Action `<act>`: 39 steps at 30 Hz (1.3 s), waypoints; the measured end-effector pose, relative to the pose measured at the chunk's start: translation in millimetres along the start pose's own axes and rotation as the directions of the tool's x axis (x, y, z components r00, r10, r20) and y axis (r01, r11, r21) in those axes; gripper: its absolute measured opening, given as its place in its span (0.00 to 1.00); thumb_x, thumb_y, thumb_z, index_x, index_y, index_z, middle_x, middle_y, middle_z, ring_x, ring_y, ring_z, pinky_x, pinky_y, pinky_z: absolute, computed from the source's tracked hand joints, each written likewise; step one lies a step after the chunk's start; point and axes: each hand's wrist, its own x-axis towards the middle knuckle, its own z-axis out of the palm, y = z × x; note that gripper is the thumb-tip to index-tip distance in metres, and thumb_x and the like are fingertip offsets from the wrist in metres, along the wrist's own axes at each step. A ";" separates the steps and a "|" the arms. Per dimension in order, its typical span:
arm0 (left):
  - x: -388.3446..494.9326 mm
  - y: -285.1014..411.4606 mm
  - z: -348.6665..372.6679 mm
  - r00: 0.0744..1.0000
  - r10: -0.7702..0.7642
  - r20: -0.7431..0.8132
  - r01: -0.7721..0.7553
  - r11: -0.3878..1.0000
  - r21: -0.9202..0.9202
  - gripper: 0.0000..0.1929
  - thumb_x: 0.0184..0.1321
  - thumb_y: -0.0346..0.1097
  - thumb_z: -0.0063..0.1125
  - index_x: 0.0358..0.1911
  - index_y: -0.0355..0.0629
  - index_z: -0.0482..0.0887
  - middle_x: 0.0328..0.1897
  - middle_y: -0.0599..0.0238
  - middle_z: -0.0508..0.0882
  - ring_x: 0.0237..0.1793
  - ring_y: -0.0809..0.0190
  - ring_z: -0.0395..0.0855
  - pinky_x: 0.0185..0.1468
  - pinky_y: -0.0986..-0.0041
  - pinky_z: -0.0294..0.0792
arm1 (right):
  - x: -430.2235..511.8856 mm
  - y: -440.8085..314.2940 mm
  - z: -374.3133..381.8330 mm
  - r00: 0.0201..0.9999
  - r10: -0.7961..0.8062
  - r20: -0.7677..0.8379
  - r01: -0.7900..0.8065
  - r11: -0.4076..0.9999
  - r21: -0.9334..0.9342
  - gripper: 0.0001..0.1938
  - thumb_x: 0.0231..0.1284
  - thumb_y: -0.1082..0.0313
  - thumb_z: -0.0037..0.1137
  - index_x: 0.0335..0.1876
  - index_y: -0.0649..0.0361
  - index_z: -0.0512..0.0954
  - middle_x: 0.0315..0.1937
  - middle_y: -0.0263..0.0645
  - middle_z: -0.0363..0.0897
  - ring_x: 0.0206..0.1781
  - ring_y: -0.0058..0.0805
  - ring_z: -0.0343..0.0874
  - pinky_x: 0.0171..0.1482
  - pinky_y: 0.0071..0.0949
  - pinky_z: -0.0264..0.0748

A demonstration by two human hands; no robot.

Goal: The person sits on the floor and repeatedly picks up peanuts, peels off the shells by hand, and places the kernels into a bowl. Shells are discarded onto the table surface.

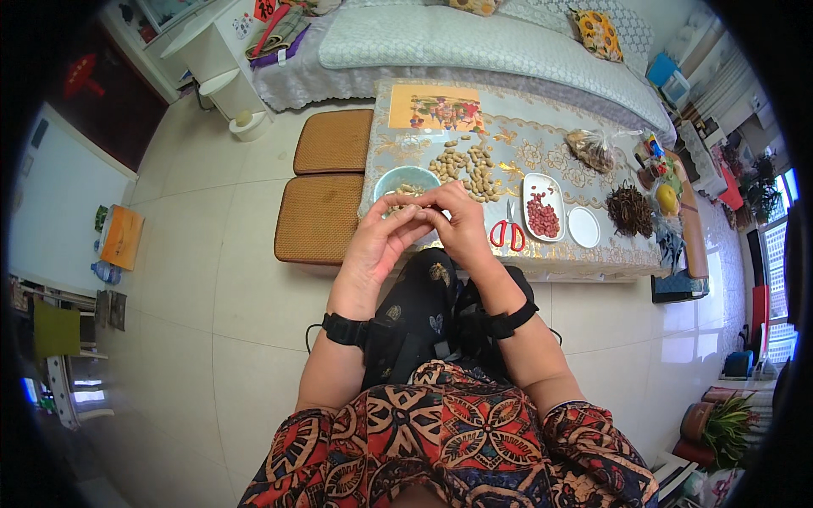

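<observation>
My left hand (387,238) and my right hand (462,225) meet at thumbs and forefingers, just before a pale green bowl (406,173). Whatever small thing may lie between the fingertips is hidden by them. Shells or peanuts show inside the bowl, partly covered by my hands. Behind my right hand, unshelled peanuts (481,171) lie loose on the tablecloth. To its right rest scissors (499,235) with red handles, blades pointing away from me. Beyond these sits a white rectangular dish (556,190) holding reddish peanut kernels (543,217). A round white lid or saucer (584,227) lies beside the dish.
A patterned tablecloth (533,155) covers the table. Dark dried strands (629,211), a plastic bag (594,151) and a yellow fruit (667,199) are at its right. Two woven-topped stools (317,219) stand left, and a covered sofa (444,47) runs behind.
</observation>
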 end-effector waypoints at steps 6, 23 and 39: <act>-4.3 -5.9 -6.1 0.999 0.006 -0.036 -0.009 0.996 -0.085 0.10 0.67 0.29 0.62 0.47 0.35 0.78 0.50 0.49 0.85 0.52 0.53 0.87 0.62 0.59 0.79 | -4.4 -7.3 9.7 1.000 -0.030 -0.008 0.029 0.994 -0.105 0.07 0.52 0.78 0.65 0.37 0.60 0.85 0.32 0.40 0.81 0.40 0.41 0.77 0.45 0.35 0.75; 20.3 -19.8 -28.0 0.980 0.177 -0.093 -0.183 0.981 -0.063 0.07 0.67 0.25 0.59 0.46 0.30 0.82 0.54 0.49 0.85 0.57 0.52 0.84 0.67 0.62 0.76 | 3.2 36.4 51.9 0.778 0.628 0.018 -0.419 0.497 0.760 0.13 0.75 0.66 0.53 0.56 0.65 0.78 0.46 0.38 0.82 0.46 0.24 0.80 0.52 0.25 0.77; 34.8 -15.8 -12.6 0.594 0.789 0.156 -0.466 0.180 0.866 0.13 0.55 0.18 0.62 0.44 0.35 0.83 0.52 0.55 0.84 0.53 0.54 0.83 0.59 0.67 0.76 | -3.5 78.5 43.3 0.621 0.689 0.373 -0.230 -0.294 0.928 0.13 0.79 0.64 0.42 0.53 0.67 0.71 0.51 0.48 0.77 0.49 0.35 0.77 0.55 0.32 0.78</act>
